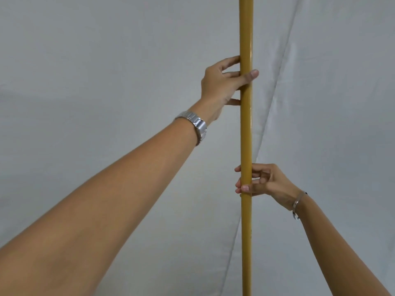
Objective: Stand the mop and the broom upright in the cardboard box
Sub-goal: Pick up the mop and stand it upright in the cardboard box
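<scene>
A yellow-brown pole handle [246, 135] runs straight up and down through the head view, from the top edge to the bottom edge. Its head is out of frame, so I cannot tell whether it belongs to the mop or the broom. My left hand [222, 84] grips the handle high up, thumb across the front and fingers behind. My right hand [263, 181] holds it lower down with fingertips pinched around it. The cardboard box is not in view.
A pale grey-white fabric backdrop [106, 60] fills the whole background, with a diagonal fold [275, 99] running behind the handle. A metal watch sits on my left wrist and a metal bangle on my right wrist.
</scene>
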A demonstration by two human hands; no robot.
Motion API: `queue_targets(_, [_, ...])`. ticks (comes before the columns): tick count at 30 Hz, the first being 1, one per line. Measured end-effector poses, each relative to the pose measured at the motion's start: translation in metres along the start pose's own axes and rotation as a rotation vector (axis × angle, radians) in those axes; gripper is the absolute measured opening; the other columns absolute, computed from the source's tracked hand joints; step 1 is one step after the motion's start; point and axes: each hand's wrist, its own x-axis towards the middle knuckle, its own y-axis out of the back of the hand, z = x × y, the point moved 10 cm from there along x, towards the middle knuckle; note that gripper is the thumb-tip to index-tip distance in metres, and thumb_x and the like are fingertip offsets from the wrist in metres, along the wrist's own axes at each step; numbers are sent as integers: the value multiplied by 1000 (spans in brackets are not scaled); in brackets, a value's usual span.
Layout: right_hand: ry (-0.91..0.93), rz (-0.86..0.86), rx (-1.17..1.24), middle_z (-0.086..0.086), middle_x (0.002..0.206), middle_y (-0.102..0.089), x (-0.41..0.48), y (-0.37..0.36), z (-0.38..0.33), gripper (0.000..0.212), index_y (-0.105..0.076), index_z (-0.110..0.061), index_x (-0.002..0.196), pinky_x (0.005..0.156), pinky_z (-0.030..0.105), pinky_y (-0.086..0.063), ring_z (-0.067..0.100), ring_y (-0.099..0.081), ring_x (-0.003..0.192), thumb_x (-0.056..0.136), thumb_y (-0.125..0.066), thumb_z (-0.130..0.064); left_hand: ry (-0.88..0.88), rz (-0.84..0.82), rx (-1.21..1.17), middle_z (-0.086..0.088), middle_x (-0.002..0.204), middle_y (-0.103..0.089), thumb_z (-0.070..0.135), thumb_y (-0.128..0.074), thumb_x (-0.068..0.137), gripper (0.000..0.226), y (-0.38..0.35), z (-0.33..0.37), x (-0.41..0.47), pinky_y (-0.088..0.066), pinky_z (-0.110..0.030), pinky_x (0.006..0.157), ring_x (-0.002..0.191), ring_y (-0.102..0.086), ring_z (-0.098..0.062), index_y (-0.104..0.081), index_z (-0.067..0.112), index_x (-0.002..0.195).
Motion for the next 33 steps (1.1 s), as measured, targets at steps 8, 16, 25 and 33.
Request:
queue_targets(8, [51, -59, 34, 18, 88, -70, 27, -65, -25, 37, -63, -6, 105, 67, 36, -60, 34, -71, 81, 71, -71, 5, 36, -143, 66, -4, 119, -59, 2, -72, 76, 74, 51, 6, -10, -60, -39, 71, 100, -64, -20, -39, 24, 139])
queue_targets(16, [95, -129, 157, 13, 85, -71, 67, -164, -52, 40, -64, -8, 107, 67, 39, -60, 35, -71, 79, 69, -73, -2, 79, -212, 239, -11, 117, -64, 16, -67, 83, 70, 140, 11, -21, -59, -48, 72, 100, -67, -22, -31, 27, 142])
queue_targets(25, [110, -149, 246, 14, 86, -70, 138, -321, -89, 41, -64, -10, 107, 74, 47, -59, 35, -70, 81, 67, -71, -5, 139, -277, 368, -9, 121, -61, 6, -67, 82, 80, 299, 24, -27, -59, -48, 69, 104, -64, -24, -23, 27, 146])
queue_targets(33, [71, -129, 296, 14, 89, -69, 215, -470, -87, 37, -63, -8, 108, 68, 38, -60, 30, -71, 79, 73, -68, 3, 183, -248, 417, -7, 123, -63, 3, -65, 83, 81, 460, 7, -26, -59, -51, 70, 102, -65, -20, -20, 24, 147])
